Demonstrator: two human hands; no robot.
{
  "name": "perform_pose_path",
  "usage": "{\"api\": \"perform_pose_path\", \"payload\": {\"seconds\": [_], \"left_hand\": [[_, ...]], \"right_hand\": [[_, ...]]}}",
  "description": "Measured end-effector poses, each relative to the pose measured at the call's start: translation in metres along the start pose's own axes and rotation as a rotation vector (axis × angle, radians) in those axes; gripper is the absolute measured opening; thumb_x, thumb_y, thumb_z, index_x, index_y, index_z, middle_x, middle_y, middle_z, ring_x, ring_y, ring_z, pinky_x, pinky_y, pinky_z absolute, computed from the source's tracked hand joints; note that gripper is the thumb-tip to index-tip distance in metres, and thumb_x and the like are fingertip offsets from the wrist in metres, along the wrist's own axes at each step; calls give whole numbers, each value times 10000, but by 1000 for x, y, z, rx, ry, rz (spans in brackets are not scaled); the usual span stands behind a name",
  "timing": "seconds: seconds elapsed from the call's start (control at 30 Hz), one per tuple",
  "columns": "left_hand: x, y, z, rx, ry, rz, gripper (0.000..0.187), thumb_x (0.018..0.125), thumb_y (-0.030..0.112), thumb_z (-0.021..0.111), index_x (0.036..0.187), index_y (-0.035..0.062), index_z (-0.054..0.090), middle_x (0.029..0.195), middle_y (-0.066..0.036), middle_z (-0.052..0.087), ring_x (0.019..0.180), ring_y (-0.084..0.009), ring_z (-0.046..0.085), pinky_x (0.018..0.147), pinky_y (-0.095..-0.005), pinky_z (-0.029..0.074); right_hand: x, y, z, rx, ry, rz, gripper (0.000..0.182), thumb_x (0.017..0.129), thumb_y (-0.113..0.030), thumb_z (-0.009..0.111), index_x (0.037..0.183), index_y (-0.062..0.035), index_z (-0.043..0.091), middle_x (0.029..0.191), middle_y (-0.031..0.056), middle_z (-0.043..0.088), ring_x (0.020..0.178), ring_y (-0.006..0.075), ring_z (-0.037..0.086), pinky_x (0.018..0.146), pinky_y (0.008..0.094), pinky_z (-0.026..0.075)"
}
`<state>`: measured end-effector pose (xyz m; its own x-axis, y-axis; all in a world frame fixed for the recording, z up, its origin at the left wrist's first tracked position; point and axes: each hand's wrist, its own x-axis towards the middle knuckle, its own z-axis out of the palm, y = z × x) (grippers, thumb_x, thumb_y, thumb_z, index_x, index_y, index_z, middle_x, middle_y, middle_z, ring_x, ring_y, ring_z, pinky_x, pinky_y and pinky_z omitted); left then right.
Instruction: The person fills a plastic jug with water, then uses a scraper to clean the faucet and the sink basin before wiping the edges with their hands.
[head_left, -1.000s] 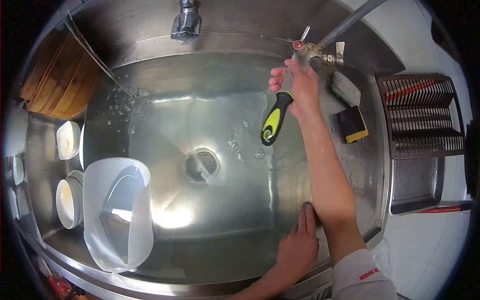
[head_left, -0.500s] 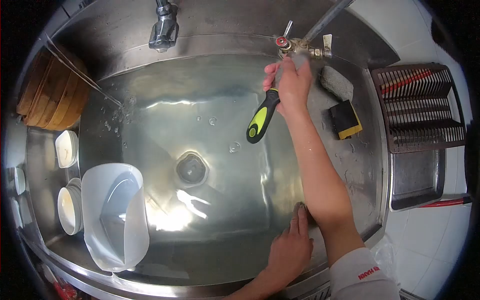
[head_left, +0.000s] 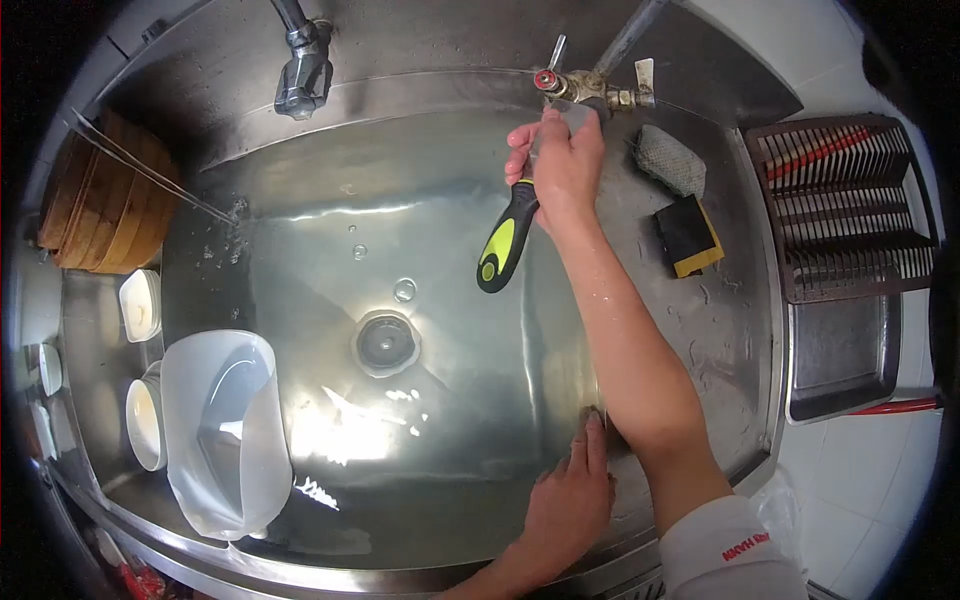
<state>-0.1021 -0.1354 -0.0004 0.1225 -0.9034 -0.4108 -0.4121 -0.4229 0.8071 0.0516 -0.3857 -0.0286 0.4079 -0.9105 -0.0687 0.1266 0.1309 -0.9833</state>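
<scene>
My right hand (head_left: 568, 165) is closed around the neck of a tool with a black and lime-green handle (head_left: 503, 245) and a flat greyish blade (head_left: 574, 112). The handle points down and left over the water-filled sink (head_left: 450, 430). The blade shows above my fingers, close to the brass valve (head_left: 580, 88) with its red-marked knob. Lower down, my left hand (head_left: 575, 500) lies with fingers stretched out on the sink's right edge, beneath my right forearm. Its fingertips point away from me, and no object shows in it.
A black-and-yellow sponge (head_left: 686, 236) and a grey scouring pad (head_left: 670, 160) lie on the right ledge. Beyond are a dark slotted rack (head_left: 845, 210) and a metal tray (head_left: 845, 350). A translucent tub (head_left: 225, 430), white bowls (head_left: 146, 425) and wooden steamers (head_left: 110, 200) stand left.
The view has shifted slightly, so the tap and valve appear further left. My right hand keeps its grip, and the blade shows more sharply. Bubbles have drifted on the water.
</scene>
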Motion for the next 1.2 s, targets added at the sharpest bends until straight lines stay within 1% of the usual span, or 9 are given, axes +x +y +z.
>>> {"api": "perform_pose_path", "payload": {"seconds": [0.13, 0.23, 0.33, 0.43, 0.57, 0.7, 0.83, 1.0, 1.2], "left_hand": [[-1, -1, 1, -9, 8, 6, 755, 824, 211, 613, 1400, -75, 219, 1396, -286, 383, 900, -419, 646, 713, -448, 565], [-2, 0, 1, -5, -7, 2, 763, 830, 213, 613, 1405, -74, 202, 1390, -289, 387, 890, -420, 647, 709, -457, 563], [-2, 2, -4, -29, -8, 6, 772, 837, 224, 614, 1407, -74, 188, 1379, -290, 401, 887, -419, 647, 706, -465, 560], [-2, 2, 1, 8, -4, -9, 787, 840, 235, 618, 1409, -75, 172, 1372, -283, 414, 884, -424, 646, 702, -470, 556], [1, 4, 5, 13, -16, -50, 786, 843, 237, 617, 1409, -79, 172, 1348, -278, 438, 870, -429, 645, 693, -472, 553], [0, 1, 1, 19, 1, -22, 778, 850, 248, 608, 1409, -85, 182, 1305, -273, 481, 848, -429, 648, 680, -472, 554], [-1, 3, -1, 35, -37, -33, 767, 853, 260, 602, 1406, -84, 197, 1280, -271, 506, 831, -428, 653, 673, -470, 555], [0, 1, 3, 12, -36, -41, 752, 855, 253, 599, 1401, -81, 206, 1302, -281, 486, 835, -423, 655, 676, -474, 555], [0, 3, 0, -3, -44, -55, 756, 855, 244, 603, 1411, -65, 194, 1339, -282, 457, 884, -435, 642, 721, -481, 550]], "right_hand": [[-1, -2, -3, 311, -21, 151, 116, 980, -165, 447, 1013, -76, 381, 755, 105, 563, 488, 177, 499, 424, 333, 429], [2, -1, -2, 448, -24, 162, 191, 975, -189, 453, 1064, -60, 344, 678, 112, 533, 435, 209, 480, 402, 352, 414], [10, 1, -8, 362, -42, -73, 172, 975, -203, 463, 1025, -63, 377, 668, 117, 541, 435, 204, 488, 404, 349, 411], [36, -40, -40, 247, -2, -263, 169, 968, -206, 473, 1004, -61, 396, 674, 133, 562, 435, 212, 502, 389, 353, 428], [11, -6, -26, 245, -42, -15, 140, 977, -178, 433, 1032, -53, 401, 731, 152, 601, 441, 208, 524, 390, 340, 449], [10, -9, -19, 100, -93, -65, 134, 994, -152, 399, 1045, -30, 378, 803, 159, 611, 480, 192, 566, 413, 340, 485], [8, -3, -19, 6, -114, -61, 149, 997, -152, 386, 1054, -16, 362, 780, 166, 609, 514, 217, 600, 425, 341, 493], [4, -2, -14, 73, -97, 5, 177, 1001, -180, 389, 1053, -13, 359, 770, 180, 613, 511, 239, 599, 437, 351, 499], [5, -11, -15, 164, -34, 197, 218, 987, -277, 443, 1007, -64, 401, 649, 147, 586, 464, 225, 562, 427, 347, 479]]}}
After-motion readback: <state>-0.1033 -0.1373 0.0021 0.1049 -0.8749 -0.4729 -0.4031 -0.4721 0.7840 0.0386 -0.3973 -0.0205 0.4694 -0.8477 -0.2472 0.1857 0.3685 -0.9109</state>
